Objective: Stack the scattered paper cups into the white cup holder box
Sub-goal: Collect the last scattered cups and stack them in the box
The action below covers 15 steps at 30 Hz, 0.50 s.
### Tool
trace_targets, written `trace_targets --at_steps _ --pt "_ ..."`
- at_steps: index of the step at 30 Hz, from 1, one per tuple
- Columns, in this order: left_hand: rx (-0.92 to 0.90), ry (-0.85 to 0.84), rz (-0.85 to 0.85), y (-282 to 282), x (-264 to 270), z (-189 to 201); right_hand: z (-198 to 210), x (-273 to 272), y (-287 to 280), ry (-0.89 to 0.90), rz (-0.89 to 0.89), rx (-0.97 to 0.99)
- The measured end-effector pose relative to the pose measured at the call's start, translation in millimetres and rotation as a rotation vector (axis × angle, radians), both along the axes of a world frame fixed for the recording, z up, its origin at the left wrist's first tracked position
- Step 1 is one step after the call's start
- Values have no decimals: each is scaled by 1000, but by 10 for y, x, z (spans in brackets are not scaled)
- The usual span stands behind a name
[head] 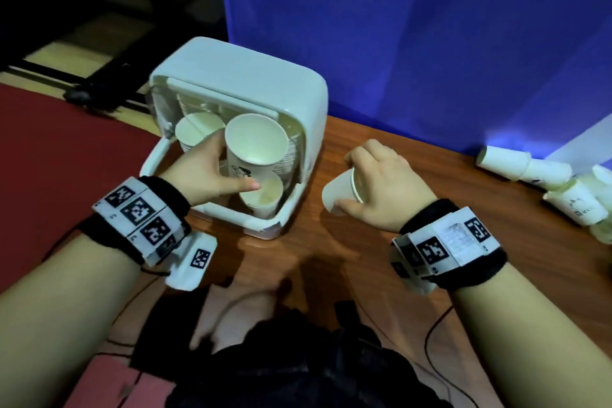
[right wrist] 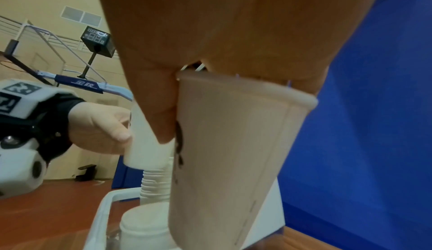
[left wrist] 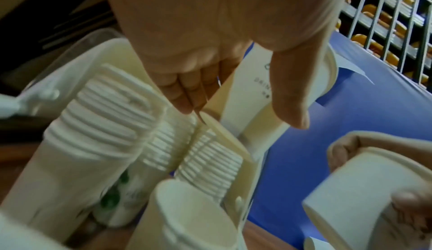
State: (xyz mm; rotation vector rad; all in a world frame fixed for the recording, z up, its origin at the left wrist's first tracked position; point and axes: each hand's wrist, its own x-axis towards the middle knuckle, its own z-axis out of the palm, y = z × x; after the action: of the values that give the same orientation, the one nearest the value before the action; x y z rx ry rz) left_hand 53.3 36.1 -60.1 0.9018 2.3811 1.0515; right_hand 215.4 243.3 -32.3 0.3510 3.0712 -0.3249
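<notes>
The white cup holder box (head: 238, 76) stands on the wooden table, open toward me, with stacks of paper cups (head: 198, 129) inside; their ribbed rims (left wrist: 103, 117) show in the left wrist view. My left hand (head: 205, 172) grips a white paper cup (head: 255, 142) by its side, mouth up, just above a stack in the box (right wrist: 155, 182). My right hand (head: 381, 182) holds another paper cup (head: 341, 192) tilted on its side, right of the box above the table. That cup (right wrist: 233, 152) fills the right wrist view, thumb and fingers around its rim.
Several loose paper cups (head: 516, 166) lie on their sides at the table's far right, more of them (head: 576, 202) near the edge. A blue curtain (head: 430, 43) hangs behind the box. A low cup (head: 265, 199) sits at the box's front corner.
</notes>
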Motion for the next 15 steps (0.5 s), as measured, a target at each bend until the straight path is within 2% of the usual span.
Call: trace_targets --at_steps 8,13,15 --pt "-3 -170 -71 125 -209 -485 51 -156 -282 44 26 15" --pt "-117 -105 -150 167 -248 -665 176 -214 -365 124 71 40" --pt "-139 -144 -168 148 -253 -697 236 -280 -413 162 102 50"
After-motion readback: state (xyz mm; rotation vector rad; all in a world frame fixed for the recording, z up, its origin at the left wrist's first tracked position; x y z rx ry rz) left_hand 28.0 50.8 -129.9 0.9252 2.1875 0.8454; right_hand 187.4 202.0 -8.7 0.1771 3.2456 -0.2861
